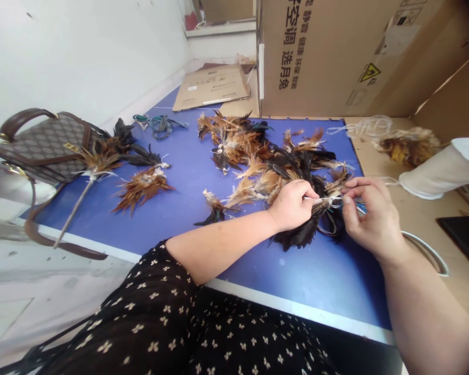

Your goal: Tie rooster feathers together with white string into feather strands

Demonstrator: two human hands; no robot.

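Observation:
My left hand point(293, 207) is closed in a pinch on a thin white string point(316, 199). Facing it from the right, my right hand point(369, 216) pinches the other side of the string with thumb and fingertips. Between them the string wraps the pale quill ends of a feather bunch point(331, 201). Dark feathers point(297, 237) spread under and in front of my hands. Just beyond lies a pile of brown and black feather bunches point(238, 138). One small dark bunch point(214, 205) rests left of my left wrist.
At left are a brown handbag point(54, 143), a feather duster with a stick point(74, 211) and a reddish feather bunch point(144, 187). A large cardboard box point(336, 62) stands behind. On the right are a white string spool point(445, 169) and a black phone point(463, 237).

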